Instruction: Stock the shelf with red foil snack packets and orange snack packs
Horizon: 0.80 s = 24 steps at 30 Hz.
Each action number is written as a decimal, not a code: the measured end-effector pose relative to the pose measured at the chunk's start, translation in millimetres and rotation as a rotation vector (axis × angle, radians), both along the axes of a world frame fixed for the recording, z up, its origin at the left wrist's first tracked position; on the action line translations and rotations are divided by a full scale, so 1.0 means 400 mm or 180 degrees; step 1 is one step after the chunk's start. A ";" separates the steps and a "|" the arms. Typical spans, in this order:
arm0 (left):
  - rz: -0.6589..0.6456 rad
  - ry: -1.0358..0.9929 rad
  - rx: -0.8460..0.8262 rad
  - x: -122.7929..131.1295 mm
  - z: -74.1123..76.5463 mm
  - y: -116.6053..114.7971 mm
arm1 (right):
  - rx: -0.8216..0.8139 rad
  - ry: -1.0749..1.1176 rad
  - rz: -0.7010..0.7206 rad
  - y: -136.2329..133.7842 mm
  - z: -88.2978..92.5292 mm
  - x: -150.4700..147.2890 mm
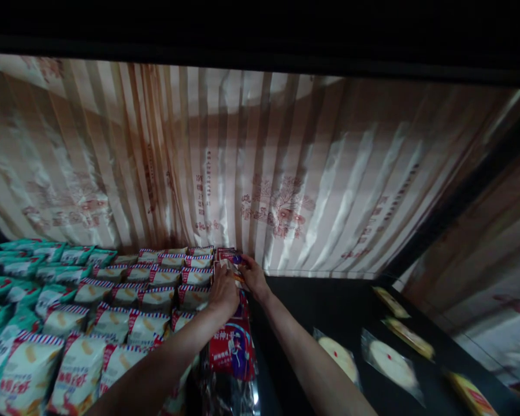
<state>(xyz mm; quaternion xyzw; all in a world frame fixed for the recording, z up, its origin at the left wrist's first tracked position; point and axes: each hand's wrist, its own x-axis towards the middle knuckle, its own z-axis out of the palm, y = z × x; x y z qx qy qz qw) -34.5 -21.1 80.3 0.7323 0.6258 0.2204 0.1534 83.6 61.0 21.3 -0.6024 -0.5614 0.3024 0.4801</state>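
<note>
At the back of the black shelf my two hands meet over a dark red printed packet [236,276]. My left hand [225,290] has its bent fingers on the packet's left side. From the right, my right hand [254,278] grips the opposite edge, its fingertips partly hidden. Nearer to me, below my wrists, lies another red packet [231,349] with white lettering and a blue-purple figure, in shiny plastic. Just left of my left hand stand rows of white snack bags [153,326] with red print and striped tops.
Several teal bags [21,289] fill the far left. On the black shelf [305,300] to the right lie round, pale wrapped flatbreads [392,363] and yellow packets [409,337]. A striped, printed plastic sheet [281,150] hangs behind, under a dark overhead edge [260,43].
</note>
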 end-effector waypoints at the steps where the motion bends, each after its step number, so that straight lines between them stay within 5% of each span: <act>1: -0.0034 0.0047 0.0006 -0.001 -0.002 0.013 | -0.0022 -0.0165 -0.0037 0.011 0.000 0.000; 9: -0.0391 0.0320 0.0182 -0.015 -0.021 0.071 | -0.0100 -0.1065 -0.0035 0.050 -0.002 -0.017; 17: -0.0445 0.0797 0.0018 -0.026 0.000 0.068 | -0.0216 -0.1884 -0.0004 0.059 0.005 -0.050; 24: -0.0535 0.0889 0.0045 -0.024 -0.021 0.076 | -0.0045 -0.2471 0.0229 0.053 0.003 -0.064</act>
